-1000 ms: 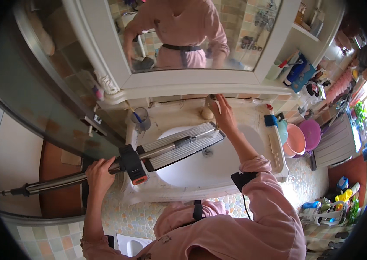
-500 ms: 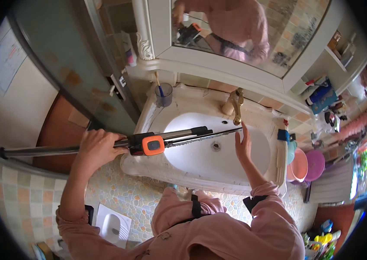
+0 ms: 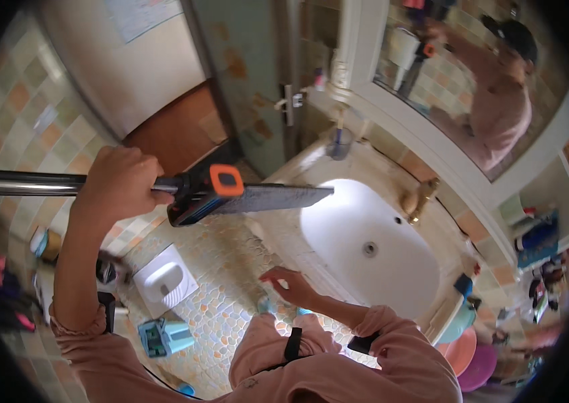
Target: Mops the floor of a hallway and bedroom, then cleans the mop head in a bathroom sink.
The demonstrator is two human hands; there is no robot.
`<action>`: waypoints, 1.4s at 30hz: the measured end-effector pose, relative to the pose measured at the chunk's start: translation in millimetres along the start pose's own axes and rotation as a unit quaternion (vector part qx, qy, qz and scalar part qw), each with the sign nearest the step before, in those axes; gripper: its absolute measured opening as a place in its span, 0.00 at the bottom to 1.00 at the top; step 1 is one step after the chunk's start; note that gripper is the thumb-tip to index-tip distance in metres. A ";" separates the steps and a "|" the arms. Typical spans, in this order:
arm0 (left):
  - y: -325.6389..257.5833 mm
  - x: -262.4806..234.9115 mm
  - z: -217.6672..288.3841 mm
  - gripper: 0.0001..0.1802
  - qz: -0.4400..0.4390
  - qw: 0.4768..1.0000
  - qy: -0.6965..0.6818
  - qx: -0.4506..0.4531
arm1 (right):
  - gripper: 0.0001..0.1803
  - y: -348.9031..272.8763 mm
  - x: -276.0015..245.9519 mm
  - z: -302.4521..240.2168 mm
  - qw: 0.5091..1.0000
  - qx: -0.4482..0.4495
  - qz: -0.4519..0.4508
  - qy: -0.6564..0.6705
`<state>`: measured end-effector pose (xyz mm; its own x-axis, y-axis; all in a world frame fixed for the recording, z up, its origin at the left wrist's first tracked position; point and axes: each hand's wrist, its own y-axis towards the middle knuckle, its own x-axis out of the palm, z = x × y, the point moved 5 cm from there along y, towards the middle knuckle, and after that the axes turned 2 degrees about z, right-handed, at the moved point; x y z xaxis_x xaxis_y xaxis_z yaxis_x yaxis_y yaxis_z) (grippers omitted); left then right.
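Observation:
My left hand (image 3: 122, 181) is wrapped around the pole of a flat mop (image 3: 194, 197), just behind its head. The metal pole runs out past the left edge of the view. An orange-rimmed dark block marks the mop head, and its long grey pad points right, the tip over the near rim of the white basin (image 3: 373, 285). My right hand (image 3: 289, 285) hovers in front of the sink counter, over the patterned floor. Its fingers are bent and apart from the thumb, and nothing shows in them.
A gold tap (image 3: 422, 200) and a cup with a toothbrush (image 3: 339, 143) stand on the counter. Above it hangs a white-framed mirror (image 3: 493, 185). A squat toilet (image 3: 163, 279) and a blue-green bucket (image 3: 167, 337) are at lower left. Basins (image 3: 458, 349) stand right of the sink.
The mop has swung left and its pad has moved mostly off the basin. My right hand has drawn back from the pad's tip near the tap. The view has turned left.

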<state>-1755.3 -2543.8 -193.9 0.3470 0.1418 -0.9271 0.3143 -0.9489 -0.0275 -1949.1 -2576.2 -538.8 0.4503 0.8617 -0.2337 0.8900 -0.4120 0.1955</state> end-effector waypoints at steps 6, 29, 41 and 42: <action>-103.6 -8.3 -51.8 0.20 -0.021 0.995 -0.013 -0.094 | 0.23 67.6 133.3 -131.7 0.862 0.065 -0.317 0.390; -694.5 136.2 -0.1 0.27 -0.079 0.707 0.045 -0.701 | 0.20 81.3 660.1 4.4 0.596 0.530 -0.105 0.594; -657.7 277.9 84.5 0.20 -0.198 0.458 -0.258 -0.827 | 0.50 -55.0 694.6 23.6 0.555 0.639 -0.390 0.363; -643.7 310.8 79.1 0.20 -0.179 0.457 -0.289 -0.822 | 0.50 -70.5 688.4 29.3 0.504 0.679 -0.389 0.365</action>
<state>-1919.6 -1911.2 -493.8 -0.1296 -0.3445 -0.9298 0.6635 0.6667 -0.3395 -1699.8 -1962.6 -741.3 0.2225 0.5934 0.7735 0.2288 0.7395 -0.6331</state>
